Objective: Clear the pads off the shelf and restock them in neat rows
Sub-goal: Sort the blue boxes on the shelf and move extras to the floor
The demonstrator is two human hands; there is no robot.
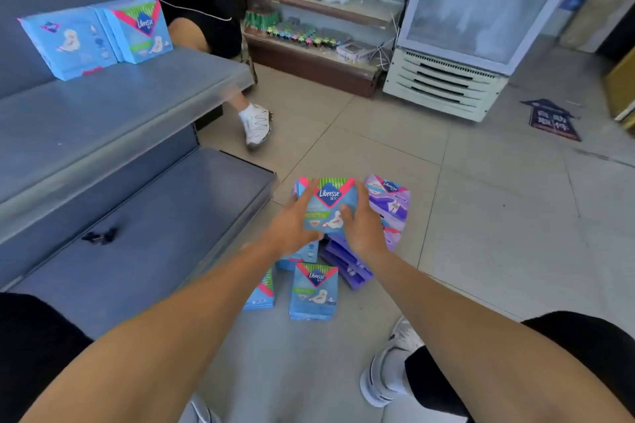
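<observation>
2 hands' grip (326, 216) tight around 1 glossy blue square pad pack (326, 206) (soft plastic wrap).

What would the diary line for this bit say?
stage: restocking | left hand + right hand: holding blue pad pack over floor pile | shelf: two packs upright
</observation>
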